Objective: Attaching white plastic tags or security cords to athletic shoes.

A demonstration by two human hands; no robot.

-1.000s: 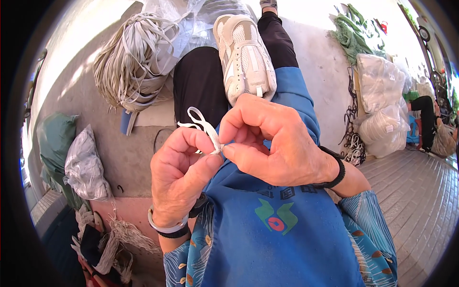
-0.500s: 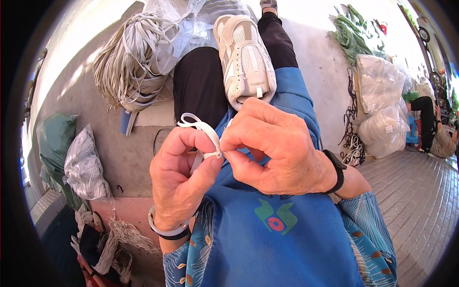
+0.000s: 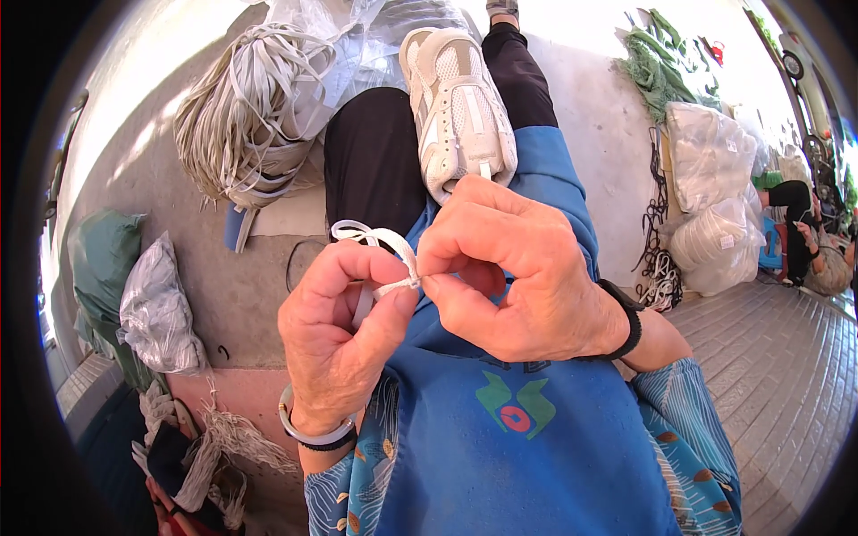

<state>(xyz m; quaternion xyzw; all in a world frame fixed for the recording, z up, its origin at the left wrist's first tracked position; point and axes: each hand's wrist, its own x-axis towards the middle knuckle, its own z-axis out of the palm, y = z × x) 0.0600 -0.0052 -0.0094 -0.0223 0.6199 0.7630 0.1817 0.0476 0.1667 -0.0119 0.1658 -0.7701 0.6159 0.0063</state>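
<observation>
A white shoelace (image 3: 386, 238) is bunched into small loops, with my left hand (image 3: 335, 330) closed round it. Its loops stick up above the left index finger, and a small knot-like bit shows at the thumb tip. There the pinched thumb and index finger of my right hand (image 3: 527, 281) meet the lace; the exact end they grip is mostly hidden. Beyond my hands a beige and white sneaker (image 3: 460, 116) rests across my lap, its heel end nearest me. No lace shows in its eyelets. Part of the heel is behind my right hand.
A big bundle of pale flat laces (image 3: 246, 116) stands at the left. Clear plastic bags (image 3: 161, 308) and a green sack (image 3: 107, 259) lie farther left. Stuffed plastic bags (image 3: 710, 161), dark cords (image 3: 657, 210) and green netting (image 3: 661, 58) are at the right. Another person (image 3: 827, 255) sits at the far right.
Both hands stay together at the lace with only slight finger shifts. The loops above my left hand have tilted and lowered slightly. The person at far right has moved an arm.
</observation>
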